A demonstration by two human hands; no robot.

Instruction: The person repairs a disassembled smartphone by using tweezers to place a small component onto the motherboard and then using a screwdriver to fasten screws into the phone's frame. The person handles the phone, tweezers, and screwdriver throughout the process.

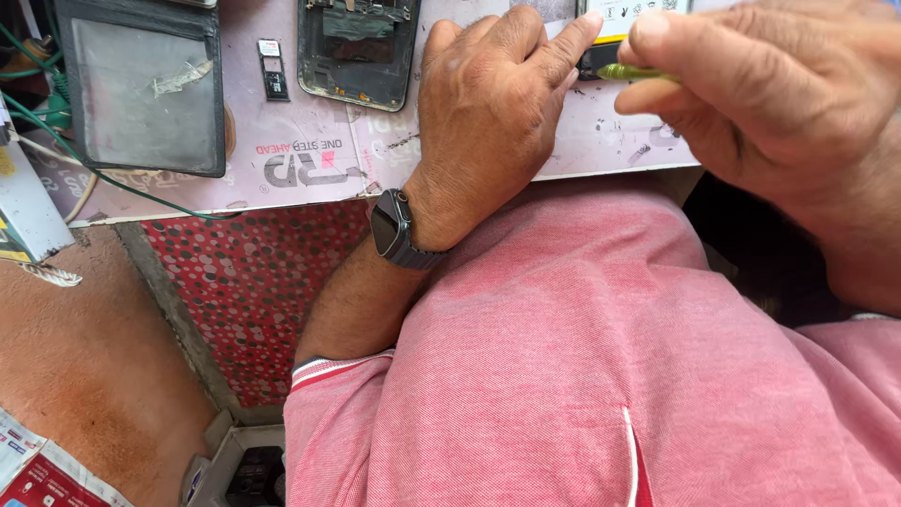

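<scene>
My left hand (pixel 488 103) rests knuckles-up on the pale work mat (pixel 310 160), its index finger stretched onto a small dark part (pixel 593 62) at the top edge. A dark smartwatch (pixel 392 228) is on that wrist. My right hand (pixel 751 84) pinches a thin green-handled tool (pixel 631 72), whose tip points left at the dark part, right beside the left fingertip. An opened phone frame (pixel 357 52) with bare insides lies just left of my left hand.
A dark tablet-like panel (pixel 145 89) with a strip of tape lies at the mat's left. A small chip tray (pixel 272 68) sits between it and the phone frame. Green wire (pixel 113 183) curls along the left edge. My pink shirt (pixel 601 376) fills the lower frame.
</scene>
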